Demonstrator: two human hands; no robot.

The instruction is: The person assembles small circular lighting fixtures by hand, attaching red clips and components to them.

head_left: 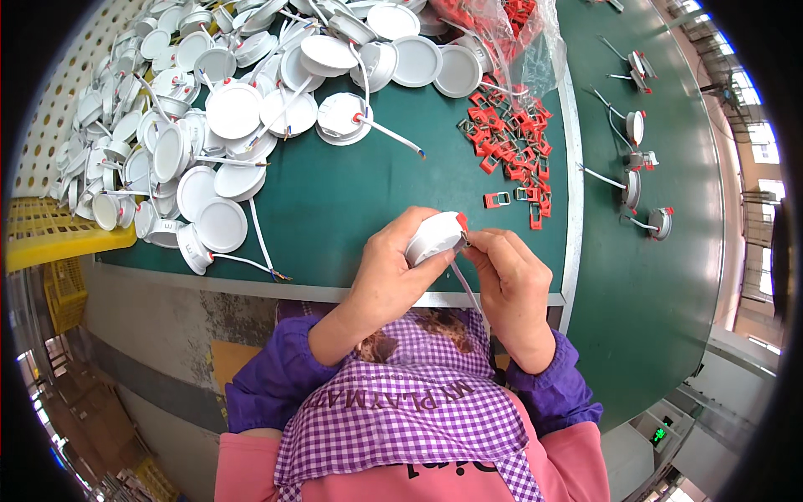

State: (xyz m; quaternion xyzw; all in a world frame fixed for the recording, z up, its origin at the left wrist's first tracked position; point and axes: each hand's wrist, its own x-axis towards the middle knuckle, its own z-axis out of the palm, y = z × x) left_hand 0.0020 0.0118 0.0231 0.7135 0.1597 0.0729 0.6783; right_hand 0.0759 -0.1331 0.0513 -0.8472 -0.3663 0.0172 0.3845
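My left hand (391, 272) grips a round white lamp housing (435, 237) over the near edge of the green table (351, 201). A red clip (462, 220) sits on the housing's rim, and its white cable (462, 287) hangs down between my hands. Against that rim my right hand (510, 280) pinches a small metal spring clip with thumb and fingertips. Both hands are close together, just above the table's metal edge.
A large heap of white lamp housings with cables (209, 109) covers the table's left and back. Loose red clips with metal springs (514, 138) lie to the right, below a plastic bag of them (502, 29). Finished lamps (636, 125) sit on the green conveyor belt. A yellow crate (50, 238) stands left.
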